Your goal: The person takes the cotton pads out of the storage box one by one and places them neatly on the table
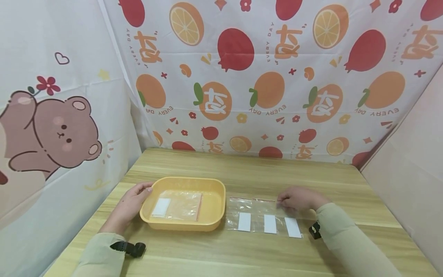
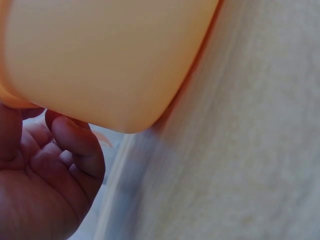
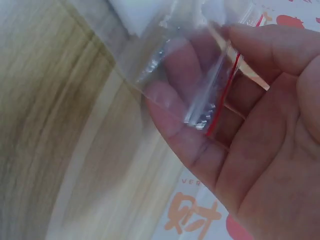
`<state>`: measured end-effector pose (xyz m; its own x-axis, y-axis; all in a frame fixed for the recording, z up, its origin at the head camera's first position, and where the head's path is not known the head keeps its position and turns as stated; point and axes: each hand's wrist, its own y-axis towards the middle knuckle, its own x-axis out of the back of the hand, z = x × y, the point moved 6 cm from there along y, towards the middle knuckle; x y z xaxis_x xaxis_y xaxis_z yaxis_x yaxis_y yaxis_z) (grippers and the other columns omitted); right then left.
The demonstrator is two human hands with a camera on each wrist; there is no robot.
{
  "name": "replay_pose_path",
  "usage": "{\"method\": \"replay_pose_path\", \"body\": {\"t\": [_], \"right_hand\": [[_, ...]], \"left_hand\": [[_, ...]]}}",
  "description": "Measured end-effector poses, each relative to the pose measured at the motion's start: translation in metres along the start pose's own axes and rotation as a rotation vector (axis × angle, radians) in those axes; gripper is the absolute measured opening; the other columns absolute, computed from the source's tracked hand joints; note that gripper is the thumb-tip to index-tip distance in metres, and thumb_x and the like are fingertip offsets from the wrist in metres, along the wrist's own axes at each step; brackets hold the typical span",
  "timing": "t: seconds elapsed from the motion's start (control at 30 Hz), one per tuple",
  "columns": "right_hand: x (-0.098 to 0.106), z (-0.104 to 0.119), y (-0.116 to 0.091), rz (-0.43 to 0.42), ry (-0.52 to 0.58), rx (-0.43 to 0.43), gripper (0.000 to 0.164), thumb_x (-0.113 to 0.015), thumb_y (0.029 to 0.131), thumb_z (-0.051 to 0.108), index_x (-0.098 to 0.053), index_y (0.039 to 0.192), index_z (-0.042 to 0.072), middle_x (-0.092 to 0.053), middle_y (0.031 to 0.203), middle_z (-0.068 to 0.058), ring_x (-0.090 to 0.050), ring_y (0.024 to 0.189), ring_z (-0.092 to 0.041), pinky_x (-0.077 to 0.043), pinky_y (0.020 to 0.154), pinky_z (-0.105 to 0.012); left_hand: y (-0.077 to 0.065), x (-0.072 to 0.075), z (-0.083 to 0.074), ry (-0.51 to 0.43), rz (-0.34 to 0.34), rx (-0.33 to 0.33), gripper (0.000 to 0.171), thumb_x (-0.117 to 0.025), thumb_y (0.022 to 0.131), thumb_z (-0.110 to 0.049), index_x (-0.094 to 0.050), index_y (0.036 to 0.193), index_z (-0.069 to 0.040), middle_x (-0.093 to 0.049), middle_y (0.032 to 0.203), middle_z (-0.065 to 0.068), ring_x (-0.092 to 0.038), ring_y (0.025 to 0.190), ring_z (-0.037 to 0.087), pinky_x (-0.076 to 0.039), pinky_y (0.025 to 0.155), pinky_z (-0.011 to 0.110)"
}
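Note:
At the left end of a yellow plastic basin [image 1: 183,226], my left hand [image 1: 127,204] grips the rim, with the thumb over it. The left wrist view shows the curled fingers [image 2: 82,142] against the basin's outer wall. Inside the basin lies a clear zip bag [image 1: 185,206] with a white panel. My right hand [image 1: 302,198] pinches the red-striped zip edge of the rightmost zip bag [image 3: 150,82] between thumb and fingers. Its white panel [image 1: 293,227] faces up. Left of it, two similar bags lie side by side, a middle bag [image 1: 259,209] and a left bag [image 1: 233,217].
All of this is on a light wooden table [image 1: 221,254]. A fruit-print curtain [image 1: 238,92] hangs behind the far edge, and a bear-print sheet [image 1: 65,130] hangs on the left. A pale sheet [image 1: 412,161] borders the right side.

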<state>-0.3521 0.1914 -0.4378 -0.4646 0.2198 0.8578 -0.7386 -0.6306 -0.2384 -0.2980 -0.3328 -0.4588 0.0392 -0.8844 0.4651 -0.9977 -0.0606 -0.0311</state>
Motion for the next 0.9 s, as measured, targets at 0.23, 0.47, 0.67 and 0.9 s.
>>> {"method": "replay_pose_path", "body": {"t": [0.23, 0.47, 0.67, 0.9], "right_hand": [[0.003, -0.002, 0.000, -0.064, -0.070, -0.066, 0.017, -0.060, 0.098, 0.008, -0.072, 0.099, 0.020, -0.065, 0.095, 0.006, -0.056, 0.090, -0.015, -0.048, 0.087, -0.047], [-0.001, -0.007, 0.000, -0.099, -0.078, -0.137, 0.022, -0.061, 0.097, 0.004, -0.072, 0.098, 0.024, -0.066, 0.097, 0.006, -0.057, 0.092, -0.015, -0.049, 0.090, -0.048], [-0.003, -0.011, 0.001, -0.138, -0.078, -0.141, 0.025, -0.063, 0.099, 0.005, -0.071, 0.093, 0.028, -0.068, 0.096, 0.006, -0.058, 0.093, -0.014, -0.050, 0.091, -0.047], [-0.002, -0.014, 0.002, -0.173, -0.061, -0.180, 0.026, -0.061, 0.096, 0.003, -0.071, 0.096, 0.027, -0.067, 0.101, 0.007, -0.060, 0.097, -0.017, -0.050, 0.092, -0.050]], "left_hand": [[0.001, 0.000, 0.000, 0.004, -0.002, 0.005, 0.058, -0.039, 0.109, -0.044, -0.044, 0.147, 0.000, -0.051, 0.139, 0.022, -0.053, 0.116, 0.029, -0.050, 0.083, 0.025], [0.001, 0.000, 0.001, 0.009, -0.006, -0.004, 0.057, -0.040, 0.110, -0.042, -0.045, 0.146, 0.001, -0.052, 0.137, 0.022, -0.054, 0.113, 0.027, -0.050, 0.083, 0.025], [0.000, -0.001, 0.000, 0.008, -0.005, -0.010, 0.056, -0.040, 0.110, -0.041, -0.045, 0.146, 0.002, -0.053, 0.135, 0.023, -0.055, 0.112, 0.027, -0.050, 0.082, 0.025], [0.001, 0.000, 0.000, 0.013, -0.003, 0.001, 0.058, -0.040, 0.110, -0.042, -0.044, 0.146, 0.002, -0.051, 0.138, 0.024, -0.054, 0.115, 0.029, -0.049, 0.083, 0.024]]}}
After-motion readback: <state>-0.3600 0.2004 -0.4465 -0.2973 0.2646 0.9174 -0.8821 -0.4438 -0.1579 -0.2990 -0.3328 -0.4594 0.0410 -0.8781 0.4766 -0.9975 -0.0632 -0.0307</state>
